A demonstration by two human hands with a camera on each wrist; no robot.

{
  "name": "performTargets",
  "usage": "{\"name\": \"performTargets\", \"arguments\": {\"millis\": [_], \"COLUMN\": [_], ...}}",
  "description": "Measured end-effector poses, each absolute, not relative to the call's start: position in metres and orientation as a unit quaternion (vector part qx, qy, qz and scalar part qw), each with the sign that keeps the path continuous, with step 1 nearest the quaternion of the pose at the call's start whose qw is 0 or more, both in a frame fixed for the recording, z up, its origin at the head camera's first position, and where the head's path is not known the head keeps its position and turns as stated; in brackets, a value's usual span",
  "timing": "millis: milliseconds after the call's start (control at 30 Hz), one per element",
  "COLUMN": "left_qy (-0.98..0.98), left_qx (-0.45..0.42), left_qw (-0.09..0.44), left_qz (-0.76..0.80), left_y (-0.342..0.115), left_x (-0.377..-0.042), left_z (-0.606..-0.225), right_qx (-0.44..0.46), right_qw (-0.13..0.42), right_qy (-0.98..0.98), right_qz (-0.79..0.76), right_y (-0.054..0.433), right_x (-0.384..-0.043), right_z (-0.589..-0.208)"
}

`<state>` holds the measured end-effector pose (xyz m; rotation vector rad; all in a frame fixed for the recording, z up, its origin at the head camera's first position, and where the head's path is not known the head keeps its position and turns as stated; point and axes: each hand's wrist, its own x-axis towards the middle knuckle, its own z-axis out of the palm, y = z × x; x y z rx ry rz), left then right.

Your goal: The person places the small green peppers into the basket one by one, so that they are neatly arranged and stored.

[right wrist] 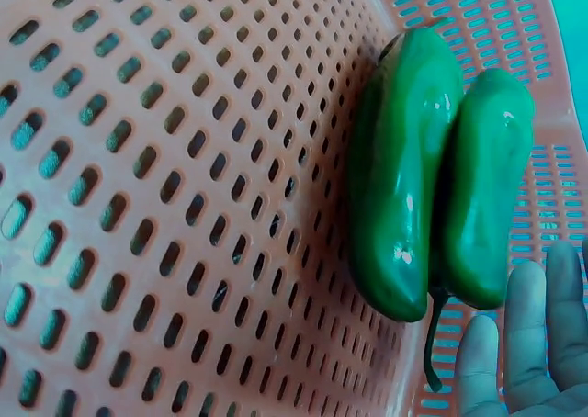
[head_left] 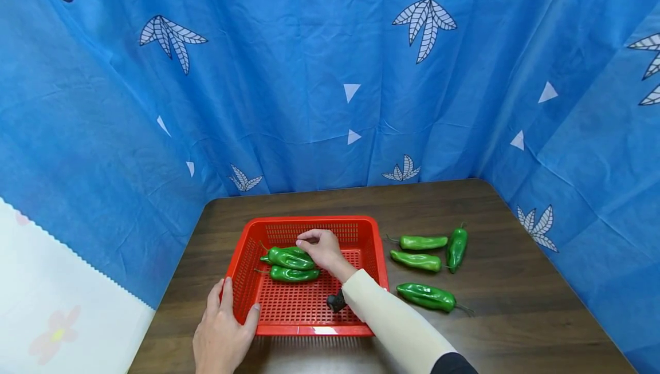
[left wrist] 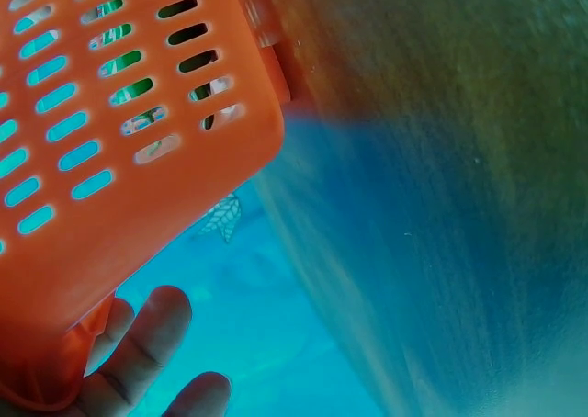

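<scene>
A red plastic basket (head_left: 314, 329) with slotted walls stands on the wooden table. Glossy green peppers lie in its back left part: an upper pepper (head_left: 290, 258) and a lower pepper (head_left: 295, 274), with another partly hidden behind them. My right hand (head_left: 321, 248) reaches into the basket just over the upper pepper. In the right wrist view its fingers (right wrist: 526, 325) are extended beside two peppers, and nothing shows between them. My left hand (head_left: 223, 328) rests at the basket's front left corner, thumb over the rim, fingers (left wrist: 152, 339) straight along the outside.
Several green peppers lie right of the basket: an upper one (head_left: 424, 242), one below it (head_left: 415, 260), an upright one (head_left: 456, 249) and a nearer one (head_left: 427, 296). A blue patterned curtain (head_left: 309, 87) surrounds the table (head_left: 515, 305). A black wrist camera (head_left: 336, 302) hangs under the right wrist.
</scene>
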<state>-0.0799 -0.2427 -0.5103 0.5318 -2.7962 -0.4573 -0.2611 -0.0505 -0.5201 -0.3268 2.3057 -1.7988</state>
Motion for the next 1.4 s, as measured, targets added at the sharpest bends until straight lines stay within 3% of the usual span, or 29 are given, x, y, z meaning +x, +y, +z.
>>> {"name": "performTargets", "arguments": {"millis": [633, 1000, 1400], "left_qy": [-0.962, -0.962, -0.961], "left_qx": [0.184, 0.179, 0.172], "left_qw": [0.134, 0.141, 0.151], "left_qz": [-0.151, -0.151, -0.153], "left_y": [-0.244, -0.245, -0.245], "left_x": [-0.08, -0.081, -0.082], "left_z": [-0.512, -0.514, -0.516], "right_qx": [-0.179, -0.206, -0.239], "right_qw": [0.014, -0.075, -0.16], "right_qy": [0.775, 0.751, 0.785], "right_qz": [-0.606, -0.623, -0.549], "right_y": [-0.029, 0.012, 0.044], "right_x": [-0.257, -0.255, -0.237], "right_z": [-0.479, -0.441, -0.433]}}
